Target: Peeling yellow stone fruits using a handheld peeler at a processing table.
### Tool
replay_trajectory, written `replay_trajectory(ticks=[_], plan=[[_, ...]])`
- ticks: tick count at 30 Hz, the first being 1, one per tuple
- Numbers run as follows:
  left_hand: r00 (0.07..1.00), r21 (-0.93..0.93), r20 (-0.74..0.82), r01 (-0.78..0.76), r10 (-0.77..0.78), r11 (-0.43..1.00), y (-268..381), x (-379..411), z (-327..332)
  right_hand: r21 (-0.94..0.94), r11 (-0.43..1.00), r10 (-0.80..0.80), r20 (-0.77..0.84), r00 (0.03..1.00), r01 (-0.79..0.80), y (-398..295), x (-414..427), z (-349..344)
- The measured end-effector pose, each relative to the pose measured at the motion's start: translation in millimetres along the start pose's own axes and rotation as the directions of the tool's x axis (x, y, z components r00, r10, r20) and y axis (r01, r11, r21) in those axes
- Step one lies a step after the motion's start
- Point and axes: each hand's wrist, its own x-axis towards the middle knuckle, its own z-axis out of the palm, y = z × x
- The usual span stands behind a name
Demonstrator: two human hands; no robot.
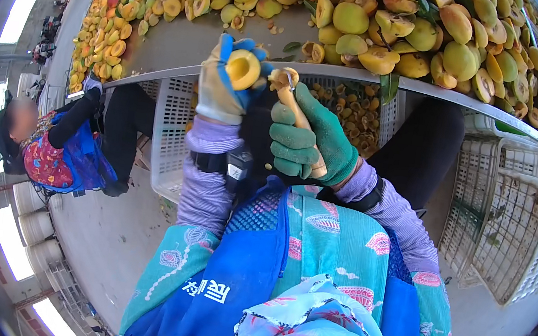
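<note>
My left hand [229, 80], in a white, yellow and blue glove, holds a yellow stone-fruit half [243, 70] with its hollow facing up. Close beside it on the right, my right hand [310, 138], in a green knit glove, grips the wooden handle of a pitting tool [300, 119]. Brown-yellow pulp [280, 77] clings about the tool's metal tip, so the stone cannot be told from flesh. Both hands are near the front edge of a metal table [179, 41]. Halved fruit [380, 61] lies heaped on the table beyond them, cut faces showing on many.
Below the table edge, a white plastic crate [170, 130] stands at left, and fruit pieces [356, 111] fill a container behind my right hand. Further white crates [517, 239] stand at right. A co-worker [67, 148] sits at the table's left end. White tubs [35, 225] line the left side.
</note>
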Motion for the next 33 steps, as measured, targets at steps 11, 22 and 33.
replay_trajectory(ticks=[11,22,33], plan=[[0.875,0.902,0.432,-0.417,0.218,-0.110,-23.8,101.6,86.2,-0.669,0.729,-0.632,-0.577,0.517,0.145,-25.5,-15.9,9.7],[0.603,0.340,0.737,-0.721,0.305,0.604,-4.1,82.1,26.3,-0.962,0.230,-0.857,-0.272,0.437,-0.147,-69.2,21.4,13.3],[0.664,0.694,0.584,-0.707,0.467,0.137,-17.9,39.8,31.8,-0.907,-0.204,-0.852,-0.020,0.523,-0.368,-45.0,17.3,-2.1]])
